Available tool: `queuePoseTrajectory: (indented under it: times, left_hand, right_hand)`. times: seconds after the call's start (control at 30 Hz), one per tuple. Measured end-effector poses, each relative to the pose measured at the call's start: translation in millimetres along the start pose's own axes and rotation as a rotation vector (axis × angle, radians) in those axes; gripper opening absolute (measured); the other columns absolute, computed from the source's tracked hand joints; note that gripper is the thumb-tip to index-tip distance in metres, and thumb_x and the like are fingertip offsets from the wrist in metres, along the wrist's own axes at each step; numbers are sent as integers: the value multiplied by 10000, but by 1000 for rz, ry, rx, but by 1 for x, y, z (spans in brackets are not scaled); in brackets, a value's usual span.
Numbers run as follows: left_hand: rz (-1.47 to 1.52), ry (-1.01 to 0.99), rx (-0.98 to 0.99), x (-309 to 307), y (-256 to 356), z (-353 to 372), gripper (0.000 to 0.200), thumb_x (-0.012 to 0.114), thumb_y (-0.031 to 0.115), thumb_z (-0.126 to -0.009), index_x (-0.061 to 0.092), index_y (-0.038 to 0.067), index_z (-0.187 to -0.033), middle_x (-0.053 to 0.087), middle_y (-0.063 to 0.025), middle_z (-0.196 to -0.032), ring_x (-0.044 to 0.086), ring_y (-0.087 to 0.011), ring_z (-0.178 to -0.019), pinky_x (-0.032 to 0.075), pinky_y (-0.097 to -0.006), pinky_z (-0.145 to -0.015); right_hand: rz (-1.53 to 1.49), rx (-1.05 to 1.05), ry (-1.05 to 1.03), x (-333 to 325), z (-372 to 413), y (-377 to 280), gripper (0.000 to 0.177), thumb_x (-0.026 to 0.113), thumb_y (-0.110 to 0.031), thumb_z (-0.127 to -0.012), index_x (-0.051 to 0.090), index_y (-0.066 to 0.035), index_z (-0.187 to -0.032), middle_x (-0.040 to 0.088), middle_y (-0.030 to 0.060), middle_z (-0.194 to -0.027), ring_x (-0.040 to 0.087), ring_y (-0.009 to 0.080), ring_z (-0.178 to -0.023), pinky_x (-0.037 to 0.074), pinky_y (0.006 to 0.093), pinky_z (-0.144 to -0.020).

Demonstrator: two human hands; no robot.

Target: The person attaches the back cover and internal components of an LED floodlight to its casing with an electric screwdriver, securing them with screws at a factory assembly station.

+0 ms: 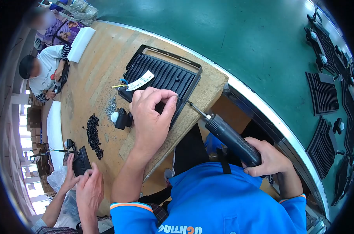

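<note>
My right hand (268, 158) is wrapped around the thick black body of an electric screwdriver (229, 136). Its slim bit points up and left, the tip close to the side edge of a black finned lamp housing (161, 72). Over the housing's near edge is my left hand (151, 117), thumb and forefinger pinched together; I cannot tell what, if anything, is between them. A white printed label (142, 80) and a yellow and blue wire stick out of the housing. Just left of my left wrist sits a small black sensor (123, 119) with a white dome.
Black screws (93, 136) lie piled on the wooden table (110, 46), beside scattered silver washers (111, 108). At lower left, another person's hands (87, 187) work by a small black housing (81, 162). Two more people sit further up. Finished-looking lamps (321, 93) stand on the green surface at right.
</note>
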State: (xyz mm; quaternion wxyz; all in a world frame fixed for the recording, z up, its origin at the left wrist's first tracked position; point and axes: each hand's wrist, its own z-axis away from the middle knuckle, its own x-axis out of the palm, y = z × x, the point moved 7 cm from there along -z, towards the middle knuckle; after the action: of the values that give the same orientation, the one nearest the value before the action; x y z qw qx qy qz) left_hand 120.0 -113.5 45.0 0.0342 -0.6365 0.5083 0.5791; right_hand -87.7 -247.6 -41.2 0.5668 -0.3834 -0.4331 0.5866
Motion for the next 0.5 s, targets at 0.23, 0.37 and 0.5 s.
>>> queuePoseTrajectory:
  times: [0.23, 0.37, 0.5]
  left_hand:
    - [4, -5, 8, 1, 1, 0, 47, 657, 144, -777, 678, 111, -803, 568, 22, -723, 453, -164, -784, 309, -336, -761]
    - [-11, -20, 12, 3, 3, 0, 55, 658, 153, -776, 681, 112, -806, 563, 28, -706, 448, -159, -777, 301, -333, -762]
    - [25, -25, 0, 4, 1, -2, 61, 654, 154, -779, 683, 114, -813, 557, 29, -690, 446, -156, -771, 294, -333, -761]
  right_hand:
    - [87, -28, -30, 2, -10, -3, 586, 712, -102, -609, 495, 21, -1139, 601, 52, -745, 590, 127, -670, 481, 274, -641]
    - [30, -5, 12, 0, -11, -4, 586, 713, -104, -610, 497, 19, -1140, 593, 46, -735, 586, 124, -667, 480, 273, -641]
    - [26, -19, 7, 0, -14, -8, 593, 715, -108, -609, 505, 14, -1150, 590, 53, -747, 583, 121, -675, 479, 273, -647]
